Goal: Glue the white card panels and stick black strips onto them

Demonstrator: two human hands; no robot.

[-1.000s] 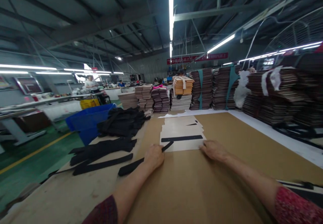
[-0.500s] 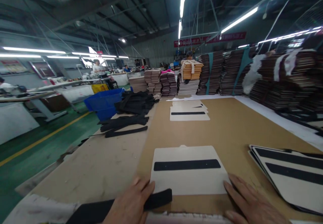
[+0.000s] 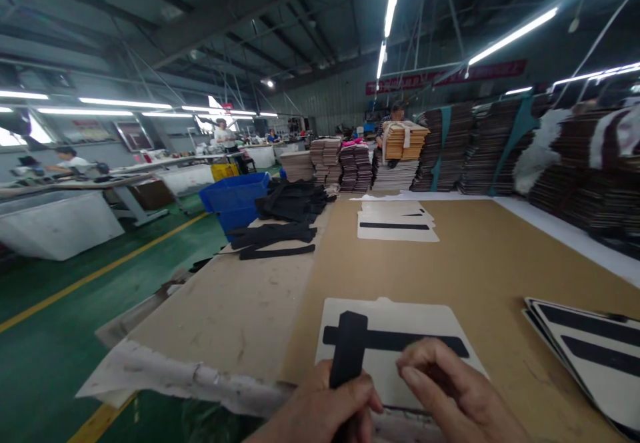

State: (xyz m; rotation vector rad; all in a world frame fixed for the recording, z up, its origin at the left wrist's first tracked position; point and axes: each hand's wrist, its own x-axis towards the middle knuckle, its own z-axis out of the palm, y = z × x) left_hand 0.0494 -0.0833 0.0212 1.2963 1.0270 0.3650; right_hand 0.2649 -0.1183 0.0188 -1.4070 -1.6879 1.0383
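Near the table's front edge, my left hand point(image 3: 340, 403) is closed on a black strip point(image 3: 350, 346). The strip stands up from the hand in front of a cream panel point(image 3: 395, 380), hiding part of it. On that panel lies another black strip point(image 3: 415, 341), running left to right. My right hand point(image 3: 445, 376) hovers over the panel's right part, beside the left hand. Its fingers are curled, with thumb and forefinger tips together; whether anything is between them I cannot make out.
Stacked cream panels with black strips point(image 3: 595, 356) lie at the right. More cream panels point(image 3: 395, 234) lie farther back on the brown tabletop point(image 3: 460, 263). Black strips point(image 3: 290, 200) are piled at the left, near blue bins point(image 3: 237, 193). Tall stacks point(image 3: 450, 146) line the back; people work beyond.
Both hands have left the cream panel's sides and come together above its near part. My left hand has raised the black strip from lying low at the left to upright. The view has turned left.
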